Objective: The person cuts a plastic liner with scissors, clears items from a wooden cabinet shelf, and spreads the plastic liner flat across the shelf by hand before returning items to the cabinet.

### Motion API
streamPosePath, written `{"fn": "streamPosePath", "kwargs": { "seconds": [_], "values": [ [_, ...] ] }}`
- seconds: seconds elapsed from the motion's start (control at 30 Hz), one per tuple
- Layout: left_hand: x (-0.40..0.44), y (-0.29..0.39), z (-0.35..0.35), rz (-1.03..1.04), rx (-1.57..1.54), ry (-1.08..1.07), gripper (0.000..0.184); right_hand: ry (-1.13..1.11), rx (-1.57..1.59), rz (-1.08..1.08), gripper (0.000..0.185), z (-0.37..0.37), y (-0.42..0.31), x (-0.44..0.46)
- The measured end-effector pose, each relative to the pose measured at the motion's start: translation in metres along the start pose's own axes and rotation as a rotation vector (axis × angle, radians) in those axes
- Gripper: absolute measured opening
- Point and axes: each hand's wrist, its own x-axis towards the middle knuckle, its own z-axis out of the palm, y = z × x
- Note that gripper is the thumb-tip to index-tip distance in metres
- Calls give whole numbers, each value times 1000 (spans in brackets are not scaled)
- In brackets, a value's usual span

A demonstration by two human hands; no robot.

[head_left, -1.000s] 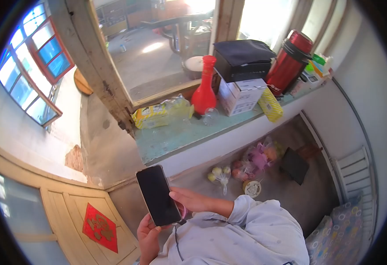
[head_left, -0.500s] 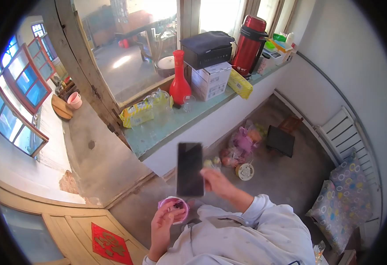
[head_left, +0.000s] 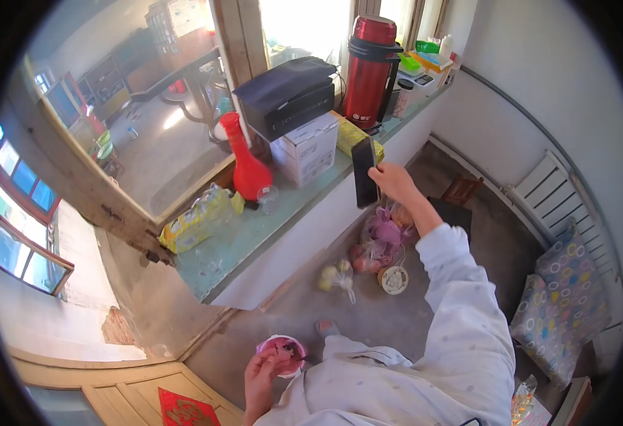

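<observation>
My right hand (head_left: 394, 182), reaching out above the windowsill's front edge, grips a dark smartphone (head_left: 365, 172) by its side. The phone is upright and seen at a slant. Behind it a yellow packet (head_left: 360, 138) lies on the sill. Lower down, my left hand (head_left: 262, 376) has its fingers drawn together in front of a pink round container (head_left: 296, 366) with dark bits inside. Whether those fingers touch the container, or pinch something small, I cannot tell.
On the green windowsill (head_left: 244, 266) stand a red vase (head_left: 251, 174), a white box (head_left: 308, 150) under a black one (head_left: 286, 99), and a red thermos (head_left: 370, 74). Bags of fruit (head_left: 375, 245) and a round white-topped object (head_left: 394, 280) are on the floor. A cushion (head_left: 564, 305) leans at right.
My right hand has carried the phone up and forward to the sill, turning it edge-on. The view has shifted right. My left hand stays by the pink container.
</observation>
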Motion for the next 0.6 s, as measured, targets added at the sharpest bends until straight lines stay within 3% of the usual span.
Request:
{"fn": "streamPosePath", "kwargs": {
  "seconds": [0.07, 0.37, 0.4, 0.43, 0.53, 0.6],
  "values": [
    [14, 7, 16, 22, 11, 6, 21, 36, -42, -139, 40, -2, 7, 45],
    [39, 18, 51, -43, -65, 136, 18, -95, -145, -257, 32, 40, 11, 187],
    [40, 18, 51, -50, -80, 152, 18, -156, -139, -190, 25, 44, 11, 194],
    [43, 16, 50, -41, -74, 164, 18, -210, -287, -288, 21, 49, 12, 205],
    [55, 11, 39, -38, -52, 208, 17, -355, -1350, -980, 13, 70, 13, 233],
    [59, 13, 36, -36, -61, 219, 17, -329, -483, -527, 12, 98, 50, 263]
  ]
}}
